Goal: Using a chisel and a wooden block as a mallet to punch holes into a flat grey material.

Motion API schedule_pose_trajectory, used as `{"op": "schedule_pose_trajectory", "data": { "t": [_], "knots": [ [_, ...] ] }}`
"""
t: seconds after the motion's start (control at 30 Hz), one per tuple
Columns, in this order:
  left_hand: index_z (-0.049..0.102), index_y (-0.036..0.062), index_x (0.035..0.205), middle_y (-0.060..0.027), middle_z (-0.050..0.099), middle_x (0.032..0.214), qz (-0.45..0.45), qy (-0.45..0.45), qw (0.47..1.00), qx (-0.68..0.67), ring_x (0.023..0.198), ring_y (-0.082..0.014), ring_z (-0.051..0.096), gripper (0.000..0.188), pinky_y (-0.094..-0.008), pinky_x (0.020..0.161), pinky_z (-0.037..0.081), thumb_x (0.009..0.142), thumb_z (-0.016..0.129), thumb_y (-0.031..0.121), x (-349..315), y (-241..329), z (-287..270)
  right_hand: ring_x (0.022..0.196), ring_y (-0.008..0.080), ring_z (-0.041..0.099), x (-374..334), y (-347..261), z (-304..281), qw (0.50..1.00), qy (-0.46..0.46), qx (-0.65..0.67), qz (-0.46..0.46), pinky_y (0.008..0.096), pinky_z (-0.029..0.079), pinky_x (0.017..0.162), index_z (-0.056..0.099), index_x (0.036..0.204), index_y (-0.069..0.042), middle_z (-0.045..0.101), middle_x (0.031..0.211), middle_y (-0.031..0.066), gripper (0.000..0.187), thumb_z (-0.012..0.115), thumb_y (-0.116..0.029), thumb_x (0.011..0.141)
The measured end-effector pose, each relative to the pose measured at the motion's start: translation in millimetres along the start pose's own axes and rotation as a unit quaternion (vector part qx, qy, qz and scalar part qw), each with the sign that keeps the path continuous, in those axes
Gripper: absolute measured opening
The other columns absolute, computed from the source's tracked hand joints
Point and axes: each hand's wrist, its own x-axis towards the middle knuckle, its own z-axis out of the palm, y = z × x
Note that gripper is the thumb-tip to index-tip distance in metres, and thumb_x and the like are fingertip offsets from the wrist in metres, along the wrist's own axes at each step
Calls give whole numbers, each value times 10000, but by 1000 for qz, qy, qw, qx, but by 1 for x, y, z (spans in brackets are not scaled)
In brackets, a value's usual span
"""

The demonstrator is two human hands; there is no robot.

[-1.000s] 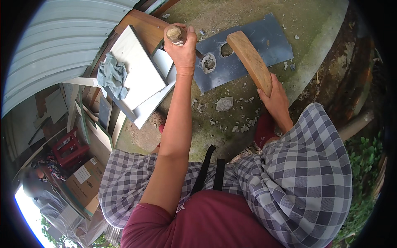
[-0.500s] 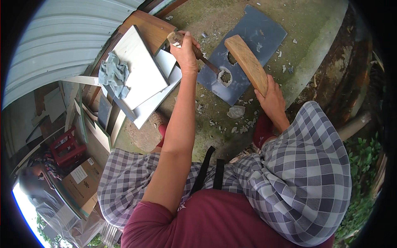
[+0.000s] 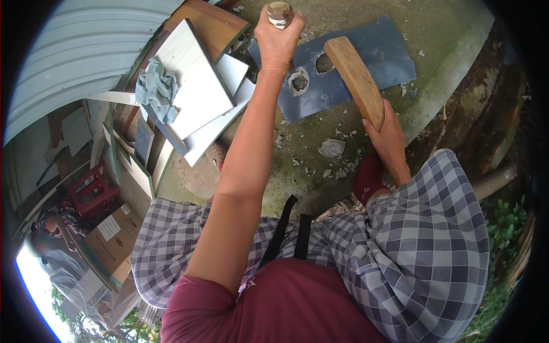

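My left hand (image 3: 278, 46) is wrapped round the wooden handle of a chisel (image 3: 280, 11), whose butt end points up at me. Hand and forearm hide the chisel's blade. Under and beside this hand lies a dark grey slab (image 3: 383, 54) with two rough holes. The nearer hole (image 3: 298, 82) has a pale chipped rim; the other hole (image 3: 324, 62) is partly bordered by the wood. A thick, slightly curved wooden bar (image 3: 357, 80) is held at its near end by my right hand (image 3: 390, 132). Its far end hangs over the slab, beside the second hole.
Pale chips and a larger flake (image 3: 331, 148) litter the mossy concrete. To the left lean white boards (image 3: 191, 86) with a grey-blue rag (image 3: 157, 90) on top. Beyond them are a red plastic stool (image 3: 91, 188), a cardboard box (image 3: 114, 237) and another person (image 3: 54, 226).
The slab has turned clockwise on the ground. My left hand has moved farther away with the chisel, now more upright. The wooden bar in my right hand has shifted slightly right.
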Motion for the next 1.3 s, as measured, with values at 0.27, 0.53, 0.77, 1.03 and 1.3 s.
{"op": "schedule_pose_trajectory", "data": {
  "t": [0.27,0.53,0.77,1.03,1.3],
  "knots": [
    [519,8,935,-66,570,703,34,137,986,-86,519,-144,558,232,-274,517,457,816,650,159,-8,-4,-23,1077,400,532,0,-3,0,1000,-11,-11,19,462,441,874,310,1398,-119,524,1185,222,721,662,-350,813],
    [461,38,870,-59,501,605,-57,217,950,-219,454,-151,480,201,-286,460,427,807,613,154,9,-25,-51,1069,411,533,2,-4,3,999,-9,-31,13,475,444,870,300,1403,-127,520,1185,220,707,644,-362,832],
    [486,46,873,-54,513,584,-48,123,977,-169,463,-150,493,192,-289,457,416,800,603,180,21,-31,-37,1051,410,538,1,-10,-1,998,-20,-48,24,480,452,854,290,1400,-121,522,1155,221,709,649,-347,831],
    [514,75,877,-34,490,613,-149,-11,958,-247,512,-150,488,197,-272,466,403,873,552,268,41,-54,-29,1008,434,548,-1,-19,-4,998,-19,-59,17,488,465,830,298,1381,-99,522,1120,244,685,651,-308,833],
    [486,71,955,-21,424,624,-186,-161,905,-346,542,-145,400,288,-318,579,384,842,546,329,51,-71,-40,963,443,561,-2,-24,-4,996,-19,-87,23,497,472,805,303,1373,-84,522,1086,249,679,649,-306,833]
  ]
}}
